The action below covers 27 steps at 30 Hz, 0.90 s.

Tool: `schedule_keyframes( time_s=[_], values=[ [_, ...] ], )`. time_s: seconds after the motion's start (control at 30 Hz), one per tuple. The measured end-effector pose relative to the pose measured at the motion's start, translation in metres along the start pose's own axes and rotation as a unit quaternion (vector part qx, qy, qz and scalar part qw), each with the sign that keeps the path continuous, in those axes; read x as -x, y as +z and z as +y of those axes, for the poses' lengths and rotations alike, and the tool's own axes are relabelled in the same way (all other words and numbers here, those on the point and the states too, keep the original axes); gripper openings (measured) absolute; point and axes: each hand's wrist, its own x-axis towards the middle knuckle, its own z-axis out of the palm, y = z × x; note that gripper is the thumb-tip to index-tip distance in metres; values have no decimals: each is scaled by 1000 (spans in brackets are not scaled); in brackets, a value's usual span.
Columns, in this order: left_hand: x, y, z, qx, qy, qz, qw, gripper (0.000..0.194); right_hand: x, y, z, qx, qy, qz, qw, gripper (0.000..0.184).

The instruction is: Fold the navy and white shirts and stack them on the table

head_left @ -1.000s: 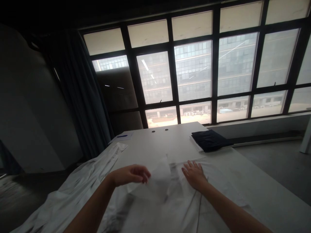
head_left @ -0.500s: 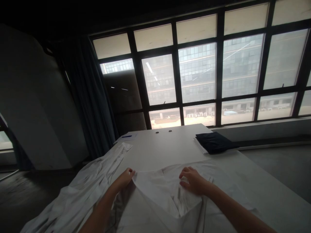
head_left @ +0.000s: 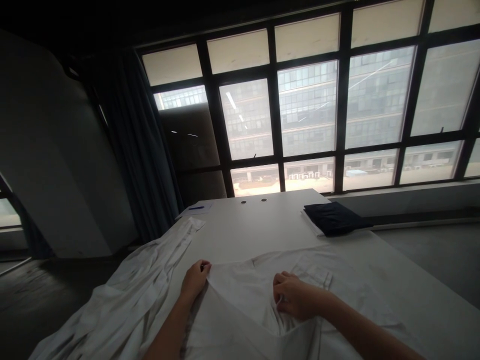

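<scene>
A white cloth garment point(head_left: 240, 290) lies spread over the near part of the white table point(head_left: 240, 230), with folds and seams showing. My left hand point(head_left: 195, 279) pinches its upper left edge between thumb and fingers. Over the middle of the garment, my right hand point(head_left: 294, 295) is closed on a bunched fold of the same fabric, fingers curled inward. The garment's near end runs out of the bottom of the view, and what exact kind it is I cannot tell.
More white fabric point(head_left: 142, 285) hangs over the table's left side. A folded dark cloth point(head_left: 333, 218) rests on something white at the right edge. At the far left corner lie a paper and a blue pen point(head_left: 196, 208). Windows point(head_left: 307, 110) and a dark curtain point(head_left: 138, 150) stand behind.
My right hand has come down slightly toward me and closed on the fabric, which is now bunched under it. My left hand keeps its pinch on the edge.
</scene>
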Motion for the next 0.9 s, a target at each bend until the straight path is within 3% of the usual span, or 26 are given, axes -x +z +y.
schedule_keyframes(
  time_s=[0.3,0.4,0.67,0.8,0.9],
  values=[
    [-4,0,-8,-5,2,45,999,22,28,-69,-10,-10,115,-31,993,24],
    [-4,1,-9,-17,4,48,999,20,36,-83,-6,-7,138,-50,989,27],
    [2,4,0,-65,27,55,996,22,74,-71,-1,57,223,-180,956,62],
    [7,-6,15,-91,65,64,992,25,113,-65,-5,33,228,-154,961,57],
    [10,-10,43,-86,150,32,984,29,138,-59,-7,-3,234,-123,964,42]
  ],
)
